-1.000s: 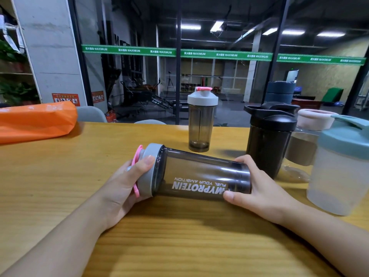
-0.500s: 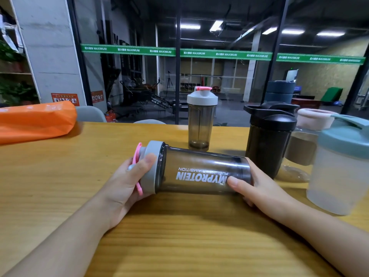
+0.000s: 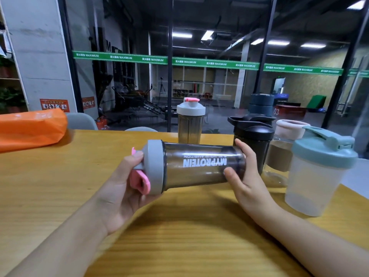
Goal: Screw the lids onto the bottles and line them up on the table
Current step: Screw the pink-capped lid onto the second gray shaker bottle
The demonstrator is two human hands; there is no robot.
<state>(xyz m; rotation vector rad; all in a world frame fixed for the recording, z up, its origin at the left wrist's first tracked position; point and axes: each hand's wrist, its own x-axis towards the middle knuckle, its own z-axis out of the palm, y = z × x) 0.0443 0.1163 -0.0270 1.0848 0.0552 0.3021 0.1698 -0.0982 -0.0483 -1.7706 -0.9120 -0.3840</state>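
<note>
Both hands (image 3: 127,188) grip one sideways smoky bottle (image 3: 199,166).

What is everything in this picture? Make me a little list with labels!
held bottle: smoky bottle with a grey lid, on its side above the table
left hand: grips the lid end
right hand: grips the bottom end
standing bottles: white-lidded, black, pink-lidded, teal-lidded
also there: orange bag

orange bag (image 3: 30,128) cut off left, clear jar (image 3: 279,156) half hidden behind teal-lidded shaker (image 3: 317,172)
</note>
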